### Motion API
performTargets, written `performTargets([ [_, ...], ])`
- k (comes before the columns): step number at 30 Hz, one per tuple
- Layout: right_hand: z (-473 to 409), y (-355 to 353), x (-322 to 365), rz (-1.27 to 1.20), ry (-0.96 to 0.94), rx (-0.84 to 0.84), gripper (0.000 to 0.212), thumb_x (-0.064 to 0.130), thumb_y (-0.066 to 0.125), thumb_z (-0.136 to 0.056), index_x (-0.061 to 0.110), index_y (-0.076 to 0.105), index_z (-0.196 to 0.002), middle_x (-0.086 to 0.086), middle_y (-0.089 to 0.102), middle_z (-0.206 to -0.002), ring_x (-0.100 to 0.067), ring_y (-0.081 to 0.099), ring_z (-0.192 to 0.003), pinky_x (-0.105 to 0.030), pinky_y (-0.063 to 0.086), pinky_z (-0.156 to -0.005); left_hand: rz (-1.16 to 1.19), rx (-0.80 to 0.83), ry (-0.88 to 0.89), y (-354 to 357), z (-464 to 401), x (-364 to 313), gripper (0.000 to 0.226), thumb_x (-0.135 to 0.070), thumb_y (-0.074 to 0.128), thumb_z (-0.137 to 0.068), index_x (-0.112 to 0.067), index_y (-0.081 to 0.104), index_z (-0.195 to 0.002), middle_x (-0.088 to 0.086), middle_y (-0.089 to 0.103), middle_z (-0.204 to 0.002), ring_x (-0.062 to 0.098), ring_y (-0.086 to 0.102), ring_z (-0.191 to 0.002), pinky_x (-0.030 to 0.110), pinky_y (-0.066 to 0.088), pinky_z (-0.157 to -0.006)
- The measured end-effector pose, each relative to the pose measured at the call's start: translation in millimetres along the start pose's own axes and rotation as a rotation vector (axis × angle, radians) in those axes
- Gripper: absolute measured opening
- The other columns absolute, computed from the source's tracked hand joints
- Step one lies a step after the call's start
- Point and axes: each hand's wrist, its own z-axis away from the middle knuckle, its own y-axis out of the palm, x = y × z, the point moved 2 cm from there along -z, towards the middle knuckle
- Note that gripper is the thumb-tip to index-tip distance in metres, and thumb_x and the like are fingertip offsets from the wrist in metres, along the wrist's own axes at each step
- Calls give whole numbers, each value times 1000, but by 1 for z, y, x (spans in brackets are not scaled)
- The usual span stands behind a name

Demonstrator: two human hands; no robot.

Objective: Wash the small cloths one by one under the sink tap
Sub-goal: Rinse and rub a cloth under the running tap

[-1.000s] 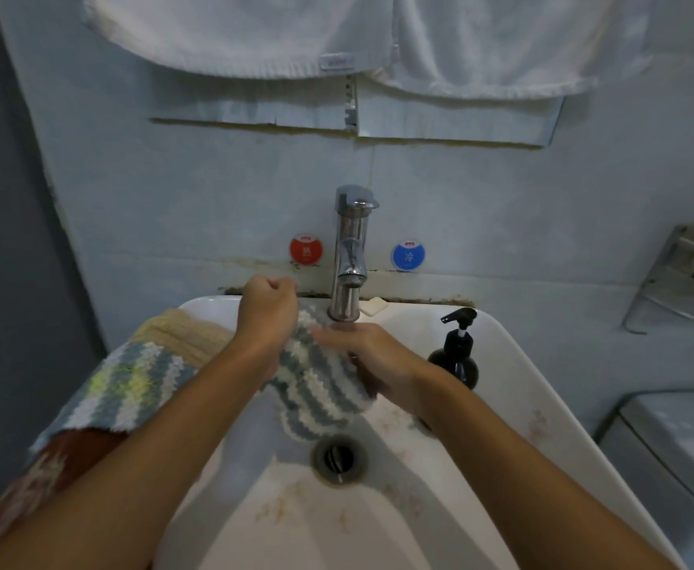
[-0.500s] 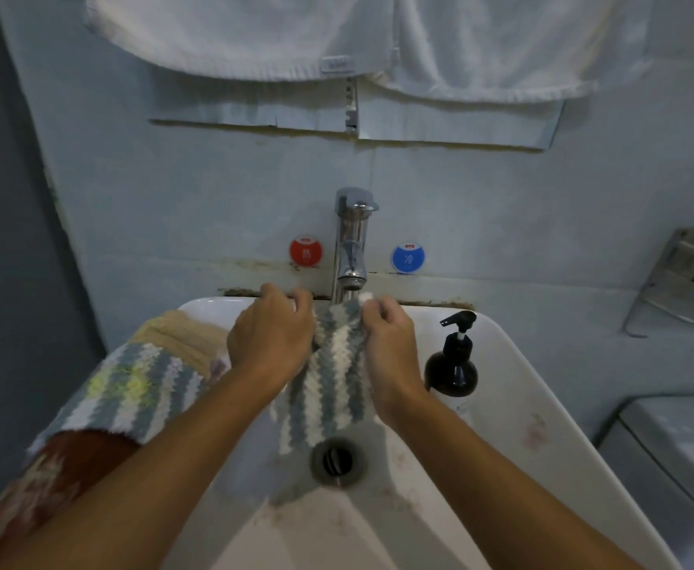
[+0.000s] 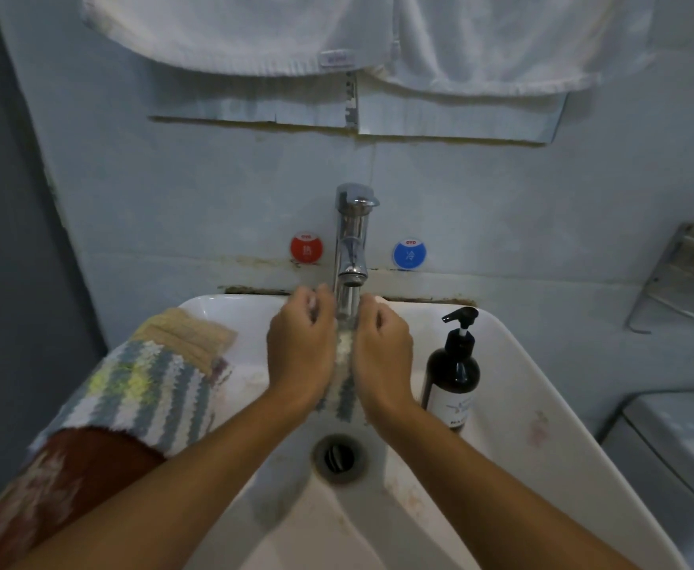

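Both hands, left (image 3: 302, 355) and right (image 3: 382, 357), have drawn together, fingers curled around the striped cloth (image 3: 343, 388), bunching it under the tap (image 3: 351, 244); scrubbing of this cloth seems underway.

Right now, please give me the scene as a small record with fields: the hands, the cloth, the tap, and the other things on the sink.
left hand: grips the striped cloth on its left side
right hand: grips the same cloth on its right side
cloth: bunched between both hands, under the tap, above the drain
water: cannot tell if it runs
waiting cloths: pile on the left rim of the sink
soap bottle: dark, with pump, upright at the right of the hands
wall: red sticker and blue sticker beside the tap
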Motion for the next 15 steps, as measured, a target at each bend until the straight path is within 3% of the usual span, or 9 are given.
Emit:
performTargets([
  [2, 5, 6, 0, -54, -14, 54, 38, 28, 44, -105, 12, 66, -79, -6, 66, -71, -23, 63, -69, -42, 54, -67, -41, 30, 88, 6, 6, 1, 31, -29, 43, -102, -23, 54, -74, -5, 57, -64, 7, 55, -59, 15, 43, -52],
  [3, 6, 7, 0, -85, -2, 75, 37, 26, 45, -105, 9, 69, -82, -9, 68, -73, -24, 66, -72, -41, 56, -68, -3, 36, 45, 9, 7, 4, 32, -27, 43, -102, -22, 56, -74, -4, 58, -65, 9, 58, -61, 14, 46, -52],
  [6, -4, 8, -15, -81, 153, 86, 34, 26, 48, -104, 6, 69, -85, -13, 67, -72, -15, 66, -66, -29, 54, -60, 153, 87, -106, 19, 17, 12, 31, -22, 44, -102, -21, 60, -76, -3, 62, -69, 6, 63, -65, 13, 50, -55],
  [9, -3, 9, -25, -24, 275, 97, 31, 30, 50, -103, 16, 67, -82, -1, 66, -68, -3, 65, -59, -16, 50, -54, 134, 126, -161, 27, 24, 12, 28, -25, 45, -102, -25, 60, -79, -3, 63, -73, 8, 65, -71, 14, 49, -60],
  [12, 6, 12, -17, -134, 230, 135, 31, 24, 49, -103, 16, 70, -82, -1, 71, -71, -7, 70, -69, -20, 57, -64, 178, 50, -376, 29, 5, 26, 34, -29, 44, -102, -18, 64, -77, -2, 62, -66, 11, 64, -67, 15, 43, -53],
  [15, -1, 15, -13, -97, 210, 90, 31, 24, 49, -103, 6, 69, -88, -7, 70, -74, -18, 68, -68, -24, 56, -59, 161, 105, -366, 27, 9, 21, 35, -30, 47, -100, -8, 69, -84, -2, 56, -60, 18, 62, -65, 27, 48, -62],
])
